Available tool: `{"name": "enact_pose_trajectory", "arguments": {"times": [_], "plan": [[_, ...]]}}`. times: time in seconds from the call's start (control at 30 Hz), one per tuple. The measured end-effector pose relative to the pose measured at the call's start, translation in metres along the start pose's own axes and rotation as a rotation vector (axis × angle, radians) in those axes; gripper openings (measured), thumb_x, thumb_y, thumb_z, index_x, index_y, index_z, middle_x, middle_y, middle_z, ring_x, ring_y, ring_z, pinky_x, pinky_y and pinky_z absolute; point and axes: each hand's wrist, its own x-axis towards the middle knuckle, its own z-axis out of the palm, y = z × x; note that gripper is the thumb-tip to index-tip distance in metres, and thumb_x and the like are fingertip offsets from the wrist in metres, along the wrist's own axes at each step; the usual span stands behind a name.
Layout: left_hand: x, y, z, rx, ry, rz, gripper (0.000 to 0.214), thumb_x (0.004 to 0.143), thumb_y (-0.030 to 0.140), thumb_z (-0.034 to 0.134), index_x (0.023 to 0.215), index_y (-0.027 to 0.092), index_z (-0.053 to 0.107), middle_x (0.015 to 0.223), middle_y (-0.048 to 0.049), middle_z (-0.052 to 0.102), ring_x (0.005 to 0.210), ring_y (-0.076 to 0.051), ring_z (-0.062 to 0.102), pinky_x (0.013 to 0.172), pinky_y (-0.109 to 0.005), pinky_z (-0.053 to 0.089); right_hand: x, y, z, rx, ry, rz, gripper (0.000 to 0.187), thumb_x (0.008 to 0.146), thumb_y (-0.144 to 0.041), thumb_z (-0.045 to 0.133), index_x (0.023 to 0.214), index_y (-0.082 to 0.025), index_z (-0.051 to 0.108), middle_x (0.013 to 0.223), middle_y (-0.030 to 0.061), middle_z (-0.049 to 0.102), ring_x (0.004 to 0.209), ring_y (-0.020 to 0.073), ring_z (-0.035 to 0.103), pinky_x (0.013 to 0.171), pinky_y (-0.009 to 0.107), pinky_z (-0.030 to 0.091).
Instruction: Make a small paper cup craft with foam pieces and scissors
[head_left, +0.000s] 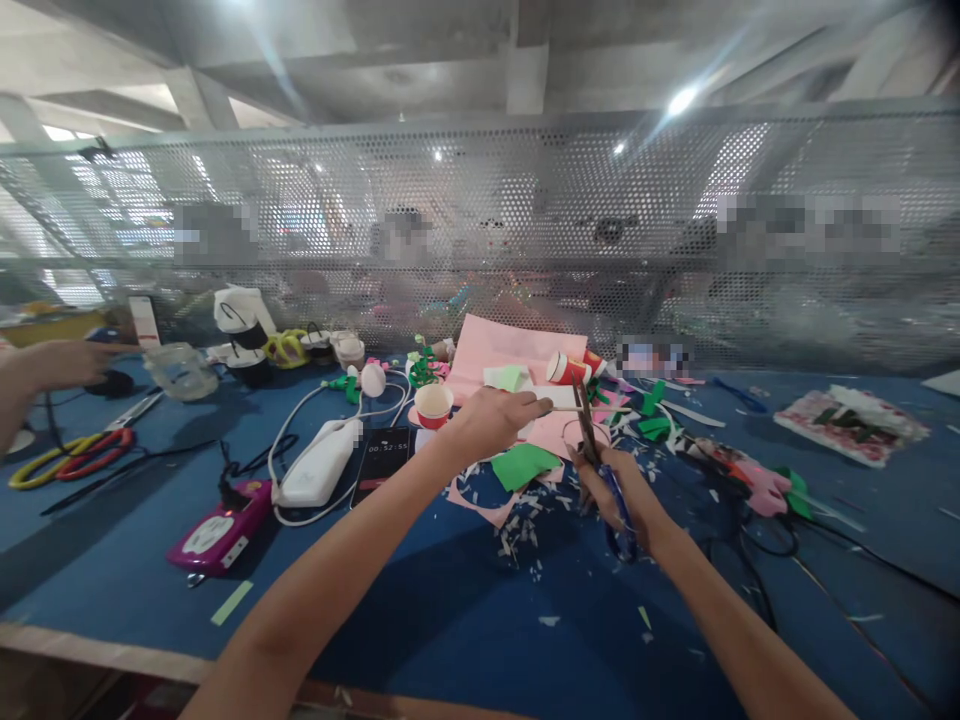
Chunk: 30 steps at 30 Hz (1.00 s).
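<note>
My left hand (499,418) is closed in a pinch on a thin pale strip (564,408), which points right toward the scissors. I cannot tell whether it is paper or a stick. My right hand (616,485) is wrapped round blue-handled scissors (587,425), their blades pointing up and crossing the strip's line. Under and beside the hands lie a green paper piece (525,465), pink paper (487,350) and many small white scraps (517,525). A red-and-white paper cup (433,403) stands left of my left hand; another paper cup (564,369) lies tipped behind it.
At the left are a purple power strip (217,530), a white power bank (319,465), a phone (381,462) and red-and-yellow scissors (75,460). Another person's hand (64,365) reaches in near a glass jar (180,372). A perforated metal screen (480,220) stands behind the table. Cables lie at the right.
</note>
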Motion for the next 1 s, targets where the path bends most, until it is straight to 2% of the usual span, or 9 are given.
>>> {"name": "enact_pose_trajectory", "arguments": {"times": [0.17, 0.37, 0.47, 0.57, 0.87, 1.0], "plan": [[0.000, -0.001, -0.004, 0.022, -0.024, 0.014, 0.044, 0.083, 0.005, 0.042, 0.123, 0.022, 0.049, 0.107, -0.0029, 0.066, 0.084, -0.013, 0.064, 0.060, -0.022, 0.043, 0.003, 0.000, -0.004, -0.044, -0.019, -0.033, 0.029, 0.087, -0.042, 0.046, 0.067, -0.021, 0.048, 0.049, 0.0005, 0.058, 0.048, 0.0189, 0.060, 0.051, 0.029, 0.045], [-0.002, -0.001, -0.001, 0.044, 0.022, 0.058, 0.044, 0.083, 0.005, 0.040, 0.124, 0.021, 0.049, 0.107, -0.0052, 0.066, 0.082, -0.015, 0.065, 0.060, -0.023, 0.044, 0.004, -0.002, -0.009, 0.119, -0.067, -0.015, 0.030, 0.087, -0.042, 0.048, 0.065, -0.021, 0.049, 0.049, -0.0004, 0.057, 0.051, 0.0174, 0.060, 0.061, 0.030, 0.048], [-0.001, 0.005, 0.003, 0.059, 0.025, 0.085, 0.043, 0.085, 0.006, 0.039, 0.124, 0.020, 0.049, 0.107, -0.0061, 0.066, 0.079, -0.015, 0.065, 0.055, -0.023, 0.043, 0.005, 0.002, -0.007, 0.208, -0.014, -0.057, 0.029, 0.084, -0.045, 0.050, 0.069, -0.020, 0.054, 0.055, 0.0012, 0.059, 0.056, 0.0186, 0.061, 0.064, 0.031, 0.048], [-0.001, 0.011, 0.003, 0.059, 0.020, 0.089, 0.044, 0.085, 0.006, 0.039, 0.126, 0.019, 0.047, 0.108, -0.0068, 0.065, 0.078, -0.016, 0.065, 0.051, -0.023, 0.042, 0.008, 0.008, -0.003, 0.188, 0.078, -0.114, 0.029, 0.083, -0.046, 0.051, 0.070, -0.020, 0.055, 0.062, 0.0025, 0.059, 0.061, 0.0192, 0.060, 0.066, 0.032, 0.048], [0.000, 0.010, 0.001, 0.102, 0.064, 0.070, 0.045, 0.081, 0.005, 0.043, 0.124, 0.018, 0.046, 0.099, -0.0060, 0.066, 0.072, -0.016, 0.064, 0.050, -0.024, 0.041, 0.003, 0.007, 0.000, 0.189, 0.046, -0.089, 0.019, 0.084, -0.035, 0.048, 0.070, -0.022, 0.048, 0.050, -0.0015, 0.055, 0.043, 0.0150, 0.057, 0.045, 0.025, 0.045], [0.000, 0.009, 0.000, 0.087, 0.056, 0.052, 0.047, 0.081, 0.004, 0.043, 0.125, 0.018, 0.046, 0.100, -0.0063, 0.065, 0.074, -0.016, 0.063, 0.051, -0.024, 0.042, 0.004, 0.007, -0.002, 0.128, 0.072, -0.093, 0.017, 0.083, -0.029, 0.049, 0.068, -0.021, 0.047, 0.050, -0.0008, 0.056, 0.044, 0.0151, 0.056, 0.045, 0.025, 0.044]]}}
